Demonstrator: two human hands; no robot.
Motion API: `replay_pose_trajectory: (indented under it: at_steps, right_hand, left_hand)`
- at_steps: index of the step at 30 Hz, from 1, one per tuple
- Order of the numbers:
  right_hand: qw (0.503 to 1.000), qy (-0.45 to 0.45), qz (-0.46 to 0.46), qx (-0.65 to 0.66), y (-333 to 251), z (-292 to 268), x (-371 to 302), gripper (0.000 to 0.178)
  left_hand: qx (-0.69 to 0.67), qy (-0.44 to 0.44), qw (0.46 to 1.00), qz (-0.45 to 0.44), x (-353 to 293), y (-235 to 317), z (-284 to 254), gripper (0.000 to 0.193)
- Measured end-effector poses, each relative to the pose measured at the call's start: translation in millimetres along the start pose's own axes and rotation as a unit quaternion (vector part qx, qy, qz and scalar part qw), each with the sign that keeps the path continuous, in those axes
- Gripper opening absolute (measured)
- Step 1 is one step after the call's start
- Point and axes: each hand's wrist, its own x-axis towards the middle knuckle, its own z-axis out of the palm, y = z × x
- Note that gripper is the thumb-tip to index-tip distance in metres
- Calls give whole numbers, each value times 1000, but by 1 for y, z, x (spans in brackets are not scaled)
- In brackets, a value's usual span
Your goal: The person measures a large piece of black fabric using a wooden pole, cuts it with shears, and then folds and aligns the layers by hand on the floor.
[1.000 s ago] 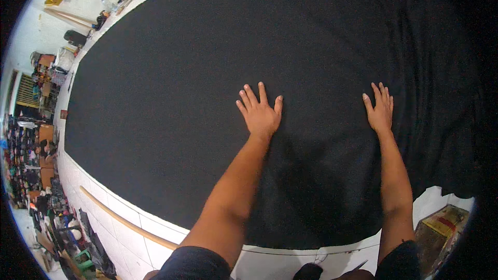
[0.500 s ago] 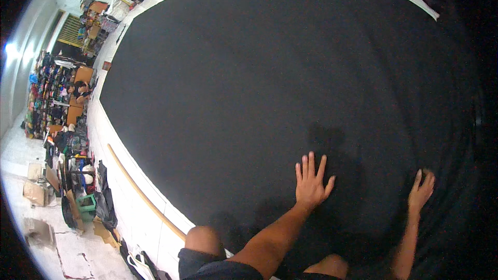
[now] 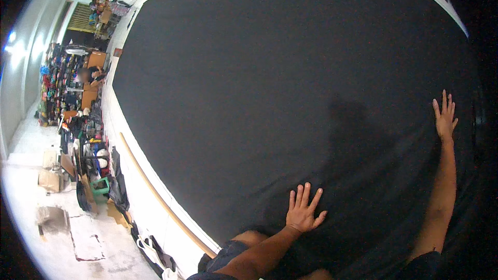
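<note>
At left, a pole (image 3: 162, 201) lies just beside the black cloth (image 3: 249, 88), which fills most of the view. A knee (image 3: 250, 237) shows at its near edge; weight there might pin the cloth and cause creases. The left hand (image 3: 303, 214) lies palm down, fingers spread, gripping nothing; uneven pressure could bunch nearby folds. The right hand (image 3: 445, 120), open and empty, could drag the cloth askew.
</note>
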Motion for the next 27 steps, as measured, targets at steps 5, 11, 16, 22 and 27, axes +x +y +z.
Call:
replay_pose_trajectory:
  at_steps: [5, 11, 16, 22, 27]
  right_hand:
    - [999, 46, 2, -19, 2, 14, -1, 70]
    - [997, 79, -11, 2, -9, -9, -12, 71]
    - [997, 52, 5, 50, -18, -30, -19, 73]
    - [993, 48, -22, 105, -43, -43, 7, 79]
    - [989, 35, -25, 139, -25, -32, 21, 82]
  left_hand:
    - [-11, -22, 1000, -2, 5, 0, 2, 78]
    - [-25, -4, 1000, -8, 3, 0, -3, 77]
    - [-78, 74, 993, -39, 118, 9, -33, 66]
    - [10, 173, 983, 67, 438, 81, -54, 72]
    - [48, 116, 992, -11, 508, 159, -28, 76]
